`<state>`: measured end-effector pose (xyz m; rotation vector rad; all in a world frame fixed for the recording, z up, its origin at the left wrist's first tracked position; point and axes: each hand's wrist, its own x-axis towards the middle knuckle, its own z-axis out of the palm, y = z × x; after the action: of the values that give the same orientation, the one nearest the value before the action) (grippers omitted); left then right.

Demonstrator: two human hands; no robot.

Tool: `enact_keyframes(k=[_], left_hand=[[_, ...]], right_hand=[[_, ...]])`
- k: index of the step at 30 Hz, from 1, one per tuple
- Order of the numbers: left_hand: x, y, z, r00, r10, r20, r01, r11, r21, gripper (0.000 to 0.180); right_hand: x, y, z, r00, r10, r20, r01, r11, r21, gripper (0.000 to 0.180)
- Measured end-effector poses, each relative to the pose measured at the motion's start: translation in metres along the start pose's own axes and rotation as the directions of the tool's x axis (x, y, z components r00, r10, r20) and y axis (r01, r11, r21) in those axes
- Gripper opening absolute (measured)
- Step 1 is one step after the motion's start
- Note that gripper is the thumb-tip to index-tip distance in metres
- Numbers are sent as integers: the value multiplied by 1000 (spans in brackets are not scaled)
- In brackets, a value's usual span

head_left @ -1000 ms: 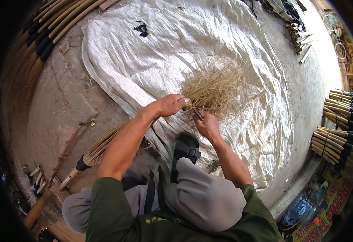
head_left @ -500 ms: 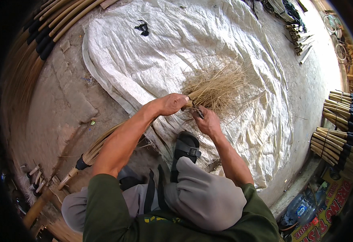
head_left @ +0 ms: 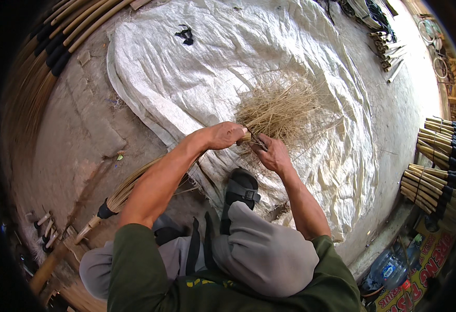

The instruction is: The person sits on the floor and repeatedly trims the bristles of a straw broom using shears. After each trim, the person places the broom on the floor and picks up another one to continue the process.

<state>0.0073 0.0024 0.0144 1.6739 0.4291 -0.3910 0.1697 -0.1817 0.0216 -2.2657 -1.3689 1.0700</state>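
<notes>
Over the white sheet point(head_left: 160, 67), the left hand point(head_left: 227, 135) clasps the bristle tips point(head_left: 246, 138) of a broom point(head_left: 124, 193), whose handle point(head_left: 89, 230) lies off the sheet's near-left side; bunching presumably steadies them. The right hand point(head_left: 274, 155) has its grip wrapped about a dark tool point(head_left: 260, 144) beside them. From where I stand, the left forearm point(head_left: 163, 174) hides the bristles' middle; the tool's form is unclear.

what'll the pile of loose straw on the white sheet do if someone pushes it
The straw pile will likely scatter, since its stalks look loose and crisscrossed. It's probably light, being thin, dry-looking strands. Some may snag on the wrinkled white sheet.
</notes>
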Motion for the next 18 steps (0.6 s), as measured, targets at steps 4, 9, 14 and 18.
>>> enact_keyframes(k=[4, 9, 14, 18], left_hand=[[2, -5, 2, 997, 78, -15, -78, 997, -26, 48], [-5, -4, -3, 977, 104, -184, -119, 990, -73, 53], [-12, 6, -6, 988, 96, -124, -114, 983, -147, 52], [-14, 11, -3, 991, 69, -117, -87, 984, -153, 49]], right_hand=[[-5, 12, 9, 998, 69, -14, -67, 990, 127, 45], [-44, -2, 43, 877, 418, 236, -456, 569, 684, 52], [-53, -27, 64, 955, 290, 62, -258, 711, 654, 55], [-39, -34, 57, 956, 270, -118, -199, 888, 414, 57]])
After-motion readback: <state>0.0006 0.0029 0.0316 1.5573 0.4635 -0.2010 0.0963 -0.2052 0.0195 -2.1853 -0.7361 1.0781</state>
